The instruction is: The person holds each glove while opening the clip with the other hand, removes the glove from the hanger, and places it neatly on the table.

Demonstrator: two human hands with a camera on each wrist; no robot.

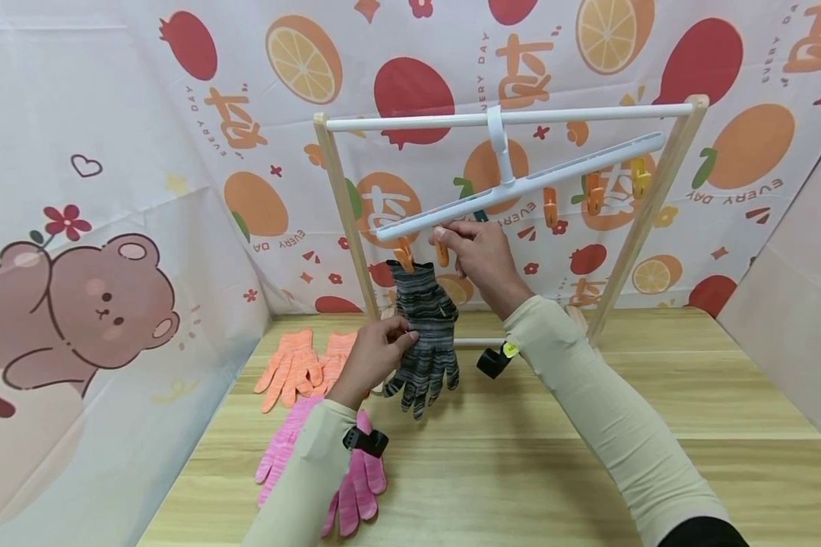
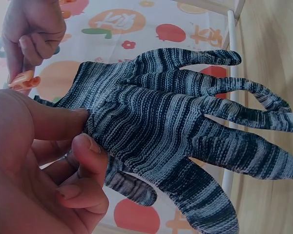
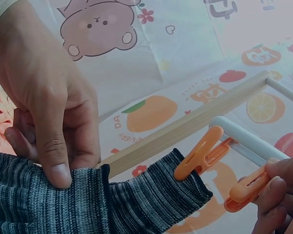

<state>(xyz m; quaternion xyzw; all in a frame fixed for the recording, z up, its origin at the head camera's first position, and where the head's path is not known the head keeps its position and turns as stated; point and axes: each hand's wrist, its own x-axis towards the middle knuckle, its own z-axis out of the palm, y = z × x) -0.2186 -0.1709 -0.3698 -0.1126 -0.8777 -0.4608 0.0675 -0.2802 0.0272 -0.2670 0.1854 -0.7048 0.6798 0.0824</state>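
Note:
From the low end of a tilted white hanger, an orange clip bites the cuff of one grey-and-black striped knit glove. My left hand pinches a second striped glove near its cuff between thumb and fingers, its fingers dangling down. This glove overlaps the clipped one in the head view. Just right of the first clip, my right hand pinches another orange clip under the hanger bar. That clip is apart from the cuffs in the right wrist view.
The hanger's hook hangs on the white top rail of a wooden-sided rack. Orange clips and a yellow clip hang at its high end. Orange gloves and pink gloves lie on the wooden table at left.

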